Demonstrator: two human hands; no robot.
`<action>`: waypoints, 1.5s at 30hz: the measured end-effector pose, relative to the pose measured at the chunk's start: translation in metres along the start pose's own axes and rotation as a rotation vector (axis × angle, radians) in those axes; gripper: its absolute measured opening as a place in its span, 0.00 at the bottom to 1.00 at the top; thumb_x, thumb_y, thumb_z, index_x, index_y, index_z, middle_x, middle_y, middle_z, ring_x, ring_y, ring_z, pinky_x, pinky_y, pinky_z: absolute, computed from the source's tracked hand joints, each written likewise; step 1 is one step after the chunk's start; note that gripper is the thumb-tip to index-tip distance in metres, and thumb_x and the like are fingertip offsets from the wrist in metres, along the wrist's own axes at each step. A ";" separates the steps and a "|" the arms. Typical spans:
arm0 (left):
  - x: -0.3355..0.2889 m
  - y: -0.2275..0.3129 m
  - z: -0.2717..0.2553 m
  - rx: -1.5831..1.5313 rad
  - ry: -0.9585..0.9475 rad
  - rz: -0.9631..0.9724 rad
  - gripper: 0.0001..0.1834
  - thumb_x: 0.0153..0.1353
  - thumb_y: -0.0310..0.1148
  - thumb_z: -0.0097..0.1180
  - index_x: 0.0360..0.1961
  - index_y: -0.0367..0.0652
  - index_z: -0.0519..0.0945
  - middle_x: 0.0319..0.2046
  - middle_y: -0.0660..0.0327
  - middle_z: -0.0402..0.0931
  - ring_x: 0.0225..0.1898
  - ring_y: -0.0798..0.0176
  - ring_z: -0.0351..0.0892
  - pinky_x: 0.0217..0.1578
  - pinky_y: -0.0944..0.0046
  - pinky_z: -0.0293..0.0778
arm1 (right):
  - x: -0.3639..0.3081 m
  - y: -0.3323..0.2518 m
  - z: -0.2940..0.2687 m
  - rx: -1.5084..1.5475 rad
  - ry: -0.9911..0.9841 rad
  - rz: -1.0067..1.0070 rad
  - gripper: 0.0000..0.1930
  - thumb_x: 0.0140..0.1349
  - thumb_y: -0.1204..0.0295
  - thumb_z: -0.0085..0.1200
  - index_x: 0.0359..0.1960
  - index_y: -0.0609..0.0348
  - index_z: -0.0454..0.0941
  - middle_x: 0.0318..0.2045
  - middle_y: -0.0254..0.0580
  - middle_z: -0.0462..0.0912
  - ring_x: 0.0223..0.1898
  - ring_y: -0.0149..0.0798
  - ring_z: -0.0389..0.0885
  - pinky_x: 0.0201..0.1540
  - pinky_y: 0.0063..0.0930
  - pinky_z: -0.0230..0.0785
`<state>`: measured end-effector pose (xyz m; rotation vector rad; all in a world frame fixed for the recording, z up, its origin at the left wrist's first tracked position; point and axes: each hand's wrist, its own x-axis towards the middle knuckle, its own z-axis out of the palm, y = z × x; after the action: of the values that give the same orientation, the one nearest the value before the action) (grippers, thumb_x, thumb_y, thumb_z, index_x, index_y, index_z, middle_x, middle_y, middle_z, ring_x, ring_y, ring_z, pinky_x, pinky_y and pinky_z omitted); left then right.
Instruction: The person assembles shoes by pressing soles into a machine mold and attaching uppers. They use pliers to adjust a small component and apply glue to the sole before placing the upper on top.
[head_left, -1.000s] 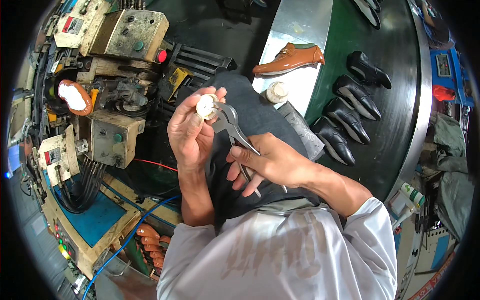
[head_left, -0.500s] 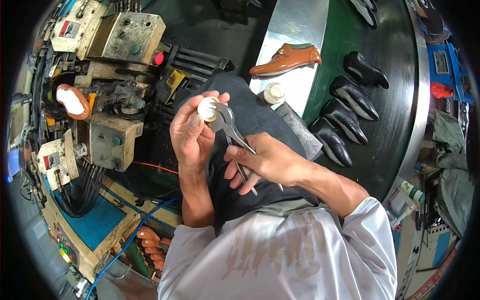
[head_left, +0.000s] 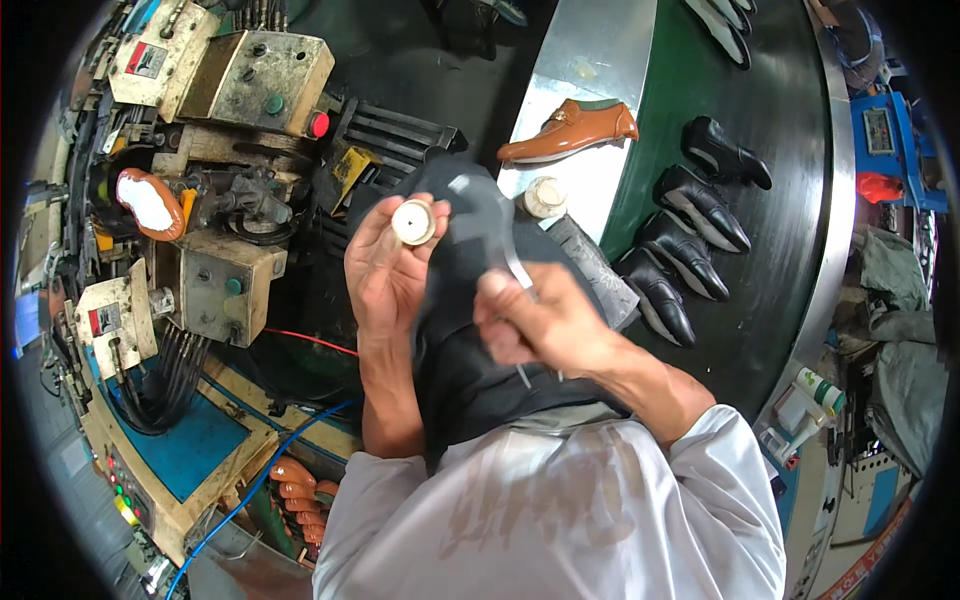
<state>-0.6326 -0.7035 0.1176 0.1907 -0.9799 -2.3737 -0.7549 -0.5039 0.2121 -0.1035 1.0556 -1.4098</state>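
My left hand (head_left: pixel 380 278) pinches a small round cream-coloured cap (head_left: pixel 413 223) by its rim, with a small dark spot at the middle of its face. To the right of it, my right hand (head_left: pixel 552 318) is wrapped round a pair of metal pliers (head_left: pixel 490 222). The pliers' jaws are smeared by motion and stand apart from the cap; the handle ends poke out below my fingers. Both hands are above my lap. Beyond my right hand, a small cream jar (head_left: pixel 545 198) stands on the metal strip, beside a worn grey block (head_left: pixel 597 268).
A brown shoe (head_left: pixel 572 130) sits on the metal strip (head_left: pixel 590 45). Several black shoes (head_left: pixel 690 255) line the dark green conveyor (head_left: pixel 745 310) at right. At left stands a machine (head_left: pixel 215 285) with a brown shoe (head_left: pixel 150 205) clamped sole outward. A blue hose (head_left: pixel 262 475) crosses the lower left.
The pliers' jaws have come off the cap and swung away to the right and up. My left hand still holds the cap, its face now fully visible.
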 end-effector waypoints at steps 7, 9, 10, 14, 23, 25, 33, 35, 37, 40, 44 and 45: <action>0.004 -0.009 -0.002 -0.263 0.067 -0.115 0.22 0.77 0.26 0.60 0.68 0.31 0.76 0.68 0.32 0.73 0.70 0.31 0.75 0.72 0.42 0.77 | -0.049 -0.038 -0.070 -0.142 0.343 -0.245 0.21 0.85 0.57 0.49 0.43 0.66 0.79 0.25 0.38 0.79 0.22 0.28 0.78 0.20 0.21 0.62; 0.011 -0.016 -0.001 -0.343 0.030 -0.148 0.26 0.75 0.28 0.62 0.70 0.31 0.74 0.69 0.31 0.71 0.72 0.31 0.71 0.74 0.40 0.74 | -0.070 -0.035 -0.103 -0.271 0.576 -0.324 0.18 0.84 0.62 0.49 0.48 0.70 0.79 0.32 0.41 0.84 0.27 0.30 0.84 0.27 0.27 0.74; 0.013 -0.014 -0.002 -0.307 0.077 -0.172 0.28 0.75 0.27 0.62 0.72 0.32 0.72 0.70 0.31 0.69 0.73 0.32 0.71 0.75 0.41 0.73 | -0.082 -0.023 -0.128 -0.278 0.709 -0.402 0.17 0.84 0.64 0.50 0.50 0.72 0.78 0.33 0.43 0.85 0.29 0.33 0.85 0.29 0.30 0.77; 0.013 -0.012 -0.022 -0.408 0.025 -0.181 0.25 0.78 0.23 0.53 0.73 0.25 0.68 0.75 0.30 0.62 0.79 0.33 0.62 0.80 0.41 0.67 | -0.178 0.054 -0.293 -1.327 1.436 -0.329 0.17 0.73 0.78 0.55 0.60 0.72 0.75 0.48 0.56 0.85 0.49 0.58 0.86 0.55 0.51 0.80; 0.040 -0.019 -0.017 -0.433 0.003 -0.322 0.26 0.81 0.21 0.48 0.75 0.21 0.63 0.76 0.29 0.58 0.79 0.30 0.59 0.82 0.40 0.63 | -0.236 0.411 -0.371 -1.678 1.758 1.077 0.26 0.72 0.66 0.52 0.62 0.82 0.75 0.52 0.53 0.83 0.48 0.54 0.85 0.52 0.48 0.83; 0.044 -0.015 -0.011 -0.379 -0.027 -0.332 0.27 0.81 0.21 0.49 0.76 0.21 0.63 0.77 0.29 0.58 0.79 0.31 0.59 0.82 0.40 0.63 | -0.209 0.435 -0.321 -1.563 1.532 1.017 0.26 0.72 0.67 0.50 0.62 0.82 0.75 0.54 0.63 0.81 0.50 0.56 0.84 0.56 0.50 0.79; 0.059 -0.021 0.002 -0.318 -0.067 -0.396 0.26 0.80 0.21 0.48 0.75 0.21 0.63 0.77 0.29 0.57 0.80 0.32 0.58 0.83 0.40 0.60 | -0.261 0.355 -0.254 0.729 1.165 0.095 0.18 0.82 0.63 0.54 0.51 0.73 0.78 0.45 0.55 0.87 0.47 0.53 0.92 0.52 0.37 0.92; 0.055 -0.019 0.000 -0.292 -0.028 -0.411 0.26 0.81 0.21 0.48 0.75 0.20 0.63 0.77 0.29 0.57 0.80 0.33 0.58 0.83 0.40 0.60 | -0.254 0.384 -0.247 1.039 1.013 -0.104 0.21 0.82 0.58 0.54 0.53 0.72 0.78 0.46 0.55 0.88 0.50 0.54 0.92 0.54 0.36 0.92; 0.061 -0.015 0.000 -0.307 -0.034 -0.389 0.26 0.81 0.21 0.48 0.75 0.20 0.63 0.77 0.30 0.57 0.80 0.33 0.58 0.83 0.41 0.60 | -0.234 0.416 -0.225 1.187 0.937 -0.233 0.24 0.82 0.57 0.53 0.56 0.72 0.77 0.52 0.58 0.88 0.56 0.60 0.89 0.61 0.40 0.89; 0.057 -0.002 0.000 -0.351 -0.051 -0.358 0.26 0.80 0.21 0.48 0.75 0.20 0.63 0.77 0.30 0.58 0.80 0.34 0.58 0.83 0.41 0.61 | -0.231 0.400 -0.207 1.205 0.956 -0.138 0.21 0.84 0.61 0.48 0.59 0.72 0.72 0.57 0.64 0.84 0.57 0.65 0.87 0.63 0.44 0.88; 0.051 0.001 -0.009 -0.342 -0.025 -0.301 0.26 0.80 0.21 0.49 0.74 0.19 0.64 0.76 0.31 0.59 0.79 0.35 0.59 0.82 0.41 0.64 | -0.231 0.382 -0.223 0.726 1.461 0.152 0.17 0.84 0.65 0.46 0.56 0.72 0.73 0.50 0.62 0.85 0.51 0.62 0.90 0.54 0.47 0.91; 0.055 -0.002 -0.008 -0.342 -0.035 -0.291 0.25 0.80 0.21 0.49 0.74 0.19 0.64 0.75 0.31 0.59 0.79 0.35 0.60 0.82 0.41 0.64 | -0.231 0.393 -0.222 0.066 1.466 0.719 0.17 0.80 0.65 0.53 0.56 0.71 0.74 0.47 0.62 0.87 0.50 0.59 0.91 0.50 0.51 0.89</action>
<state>-0.6767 -0.7373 0.1152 0.1694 -0.5761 -2.7751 -0.5623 -0.1074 -0.0379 1.4101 1.9028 -0.6832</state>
